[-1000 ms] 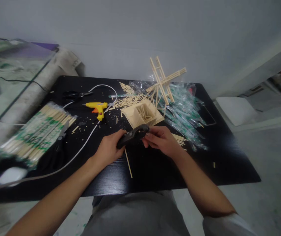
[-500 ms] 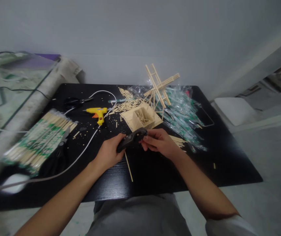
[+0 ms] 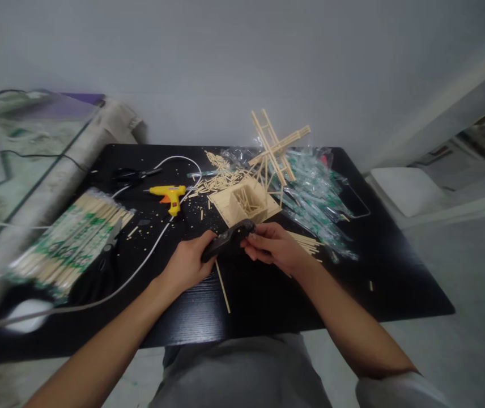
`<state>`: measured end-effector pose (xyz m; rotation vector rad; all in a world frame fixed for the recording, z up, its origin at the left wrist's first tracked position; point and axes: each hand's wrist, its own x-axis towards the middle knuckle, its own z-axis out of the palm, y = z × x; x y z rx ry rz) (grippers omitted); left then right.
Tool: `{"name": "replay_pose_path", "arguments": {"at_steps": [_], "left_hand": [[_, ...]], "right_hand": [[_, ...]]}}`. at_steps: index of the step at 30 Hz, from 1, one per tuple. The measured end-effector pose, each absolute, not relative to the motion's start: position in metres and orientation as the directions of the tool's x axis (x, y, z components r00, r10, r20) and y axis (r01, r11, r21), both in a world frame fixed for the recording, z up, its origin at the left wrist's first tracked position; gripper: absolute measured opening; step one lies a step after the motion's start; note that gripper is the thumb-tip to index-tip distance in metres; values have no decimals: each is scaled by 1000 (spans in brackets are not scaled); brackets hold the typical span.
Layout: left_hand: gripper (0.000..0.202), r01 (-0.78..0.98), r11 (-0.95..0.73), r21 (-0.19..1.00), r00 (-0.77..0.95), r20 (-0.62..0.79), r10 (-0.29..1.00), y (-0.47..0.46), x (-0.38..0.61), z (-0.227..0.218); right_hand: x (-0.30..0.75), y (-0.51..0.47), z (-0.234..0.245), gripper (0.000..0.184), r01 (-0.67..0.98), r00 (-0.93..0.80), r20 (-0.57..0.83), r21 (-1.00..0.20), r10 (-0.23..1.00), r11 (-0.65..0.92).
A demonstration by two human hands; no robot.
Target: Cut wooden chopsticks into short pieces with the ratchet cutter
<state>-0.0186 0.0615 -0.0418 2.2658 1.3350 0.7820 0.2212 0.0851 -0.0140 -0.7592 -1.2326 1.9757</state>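
Observation:
My left hand [image 3: 189,260] is closed around a black, curved hand tool [image 3: 228,241], whose exact kind I cannot make out. At the tool's right end, the fingers of my right hand [image 3: 272,246] are pinched together; what lies between them is hidden. A thin wooden stick [image 3: 222,288] lies on the black table just below the tool. Behind the tool, a wooden box [image 3: 249,204] holding short stick pieces sits on a square wooden base, with a windmill-like stick frame [image 3: 274,147] rising beside it.
A yellow glue gun [image 3: 169,194] lies left of centre with a white cord. Packed wooden sticks [image 3: 66,243] and black scissors [image 3: 100,266] are at left. Clear wrappers [image 3: 314,192] spread at right; cut stick pieces [image 3: 217,178] are heaped behind. More scissors [image 3: 134,177] lie at the back left.
Both hands and the black tool stay almost in place. The right fingers shift very slightly at the tool's end, and the view moves a little.

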Motion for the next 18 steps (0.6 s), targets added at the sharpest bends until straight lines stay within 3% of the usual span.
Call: {"name": "replay_pose_path", "arguments": {"at_steps": [13, 18], "left_hand": [[20, 587, -470, 659, 433, 235, 870, 63, -19, -39], [16, 600, -463, 653, 430, 225, 874, 63, -19, -39]], "right_hand": [[223, 88, -20, 37, -254, -693, -113, -886, 713, -387], [224, 88, -22, 38, -247, -711, -143, -866, 689, -435]]}}
